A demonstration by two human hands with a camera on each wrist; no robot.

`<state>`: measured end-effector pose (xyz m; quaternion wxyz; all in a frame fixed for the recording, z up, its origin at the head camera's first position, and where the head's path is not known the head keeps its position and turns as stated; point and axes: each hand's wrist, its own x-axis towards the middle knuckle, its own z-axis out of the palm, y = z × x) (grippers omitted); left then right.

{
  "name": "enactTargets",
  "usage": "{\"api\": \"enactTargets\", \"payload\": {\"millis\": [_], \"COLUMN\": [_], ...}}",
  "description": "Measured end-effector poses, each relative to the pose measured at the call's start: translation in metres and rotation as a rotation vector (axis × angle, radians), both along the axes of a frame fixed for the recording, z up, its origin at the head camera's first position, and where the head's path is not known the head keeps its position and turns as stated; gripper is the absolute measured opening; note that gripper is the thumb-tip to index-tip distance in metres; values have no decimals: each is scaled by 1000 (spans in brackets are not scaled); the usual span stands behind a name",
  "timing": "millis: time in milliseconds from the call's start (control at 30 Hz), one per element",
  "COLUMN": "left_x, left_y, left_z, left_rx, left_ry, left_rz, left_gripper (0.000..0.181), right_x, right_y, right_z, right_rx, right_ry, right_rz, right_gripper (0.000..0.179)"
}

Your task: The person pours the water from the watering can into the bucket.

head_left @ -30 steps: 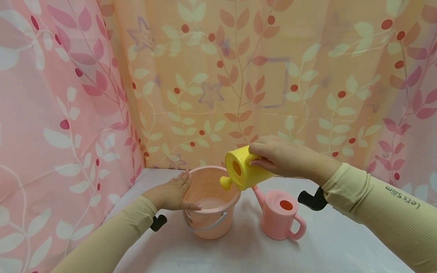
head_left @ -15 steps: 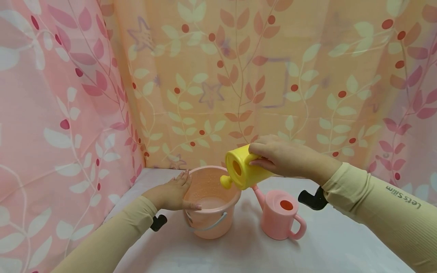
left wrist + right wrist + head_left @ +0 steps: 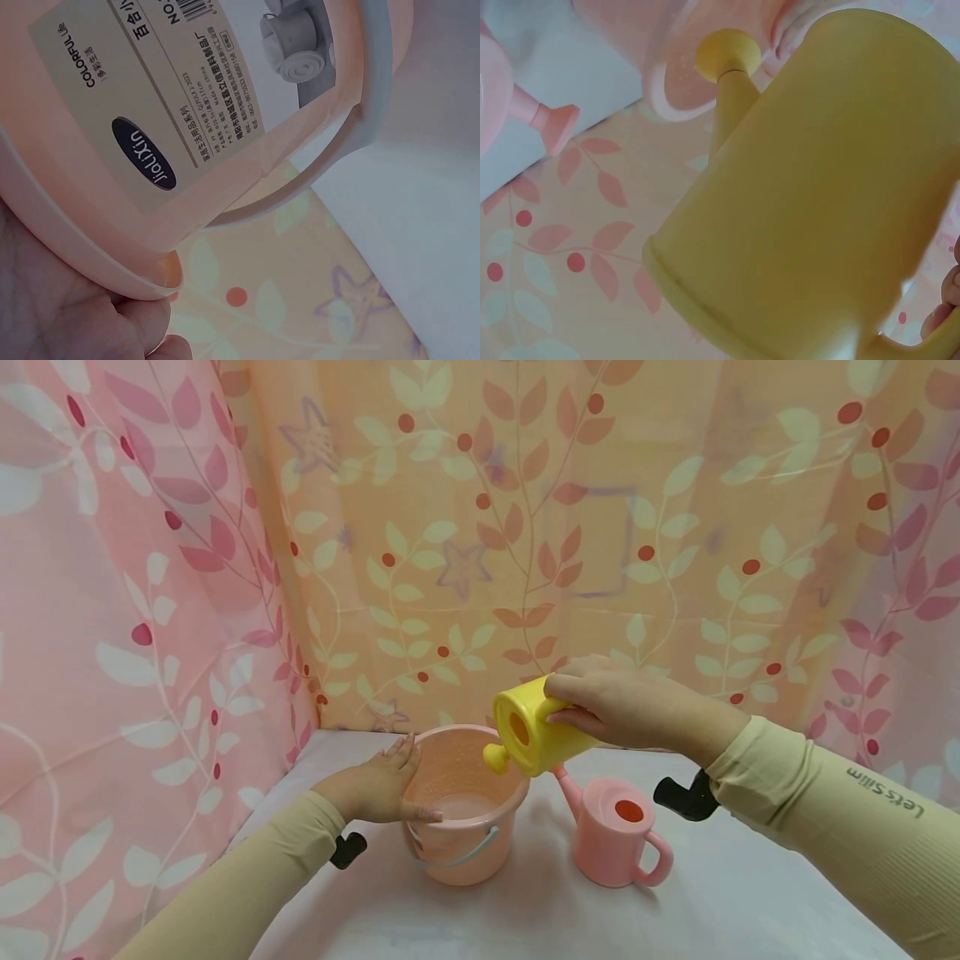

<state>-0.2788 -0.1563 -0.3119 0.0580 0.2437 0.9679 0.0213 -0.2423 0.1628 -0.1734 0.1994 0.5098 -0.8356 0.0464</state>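
Note:
My right hand [image 3: 611, 697] grips the handle of a yellow watering can [image 3: 558, 739], which is tilted left with its round sprinkler head [image 3: 495, 759] over the right rim of a peach bucket [image 3: 467, 857]. In the right wrist view the yellow can [image 3: 802, 187] fills the middle, partly covering the bucket. My left hand [image 3: 375, 787] rests on the bucket's left rim, fingers extended and thumb across the front. The bucket's labelled side [image 3: 180, 90] shows in the left wrist view. No stream of water can be made out.
A pink watering can [image 3: 606, 843] stands upright just right of the bucket, spout toward it. The bucket's grey handle [image 3: 465, 857] hangs down in front. White cloth [image 3: 525, 927] covers the table. Leaf-patterned curtains [image 3: 465, 635] enclose the back and sides.
Almost nothing differs. The yellow watering can has stayed tilted over the bucket with at most a tiny shift, and the left hand has kept its place on the rim.

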Motion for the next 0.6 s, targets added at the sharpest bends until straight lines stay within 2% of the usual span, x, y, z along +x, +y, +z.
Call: {"api": "enactTargets", "payload": {"millis": [600], "left_x": [1], "left_y": [0], "left_z": [0], "left_rx": [13], "left_ry": [-2], "left_rz": [-5], "left_gripper": [114], "right_x": [-1], "right_y": [-1], "right_z": [0], "right_rx": [22], "right_ry": [4], "right_rz": [0], "right_gripper": [21]}}
